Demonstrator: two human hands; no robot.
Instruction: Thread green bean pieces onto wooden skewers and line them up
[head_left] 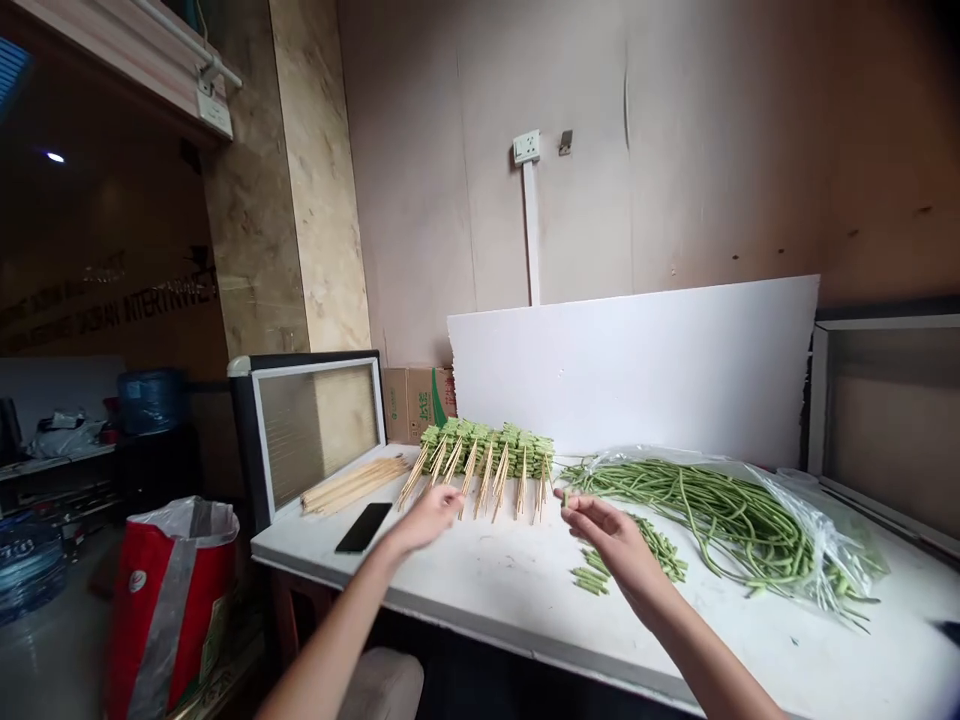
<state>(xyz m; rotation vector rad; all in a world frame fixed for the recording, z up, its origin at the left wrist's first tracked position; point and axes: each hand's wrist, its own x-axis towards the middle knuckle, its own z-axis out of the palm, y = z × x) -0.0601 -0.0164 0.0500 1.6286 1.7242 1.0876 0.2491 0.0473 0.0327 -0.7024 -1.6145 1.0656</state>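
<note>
My left hand [431, 517] is over the white table, its fingers closed together near the skewer ends; what it grips, if anything, is too small to name. My right hand [604, 530] pinches a short green bean piece [565, 499] between thumb and fingers. Behind both hands lies a stack of skewered bean pieces [487, 445], bare stick ends pointing towards me. Cut bean pieces [591, 581] lie beside and partly behind my right hand. Long green beans [720, 510] rest on clear plastic at the right. Loose wooden skewers [352, 484] lie at the left.
A black phone [364, 527] lies near the front left edge of the white table [510, 590]. A white board [637, 370] stands at the back, with a carton [409, 403] beside it. Low partitions flank the table. A red bag [169, 610] stands on the floor at left.
</note>
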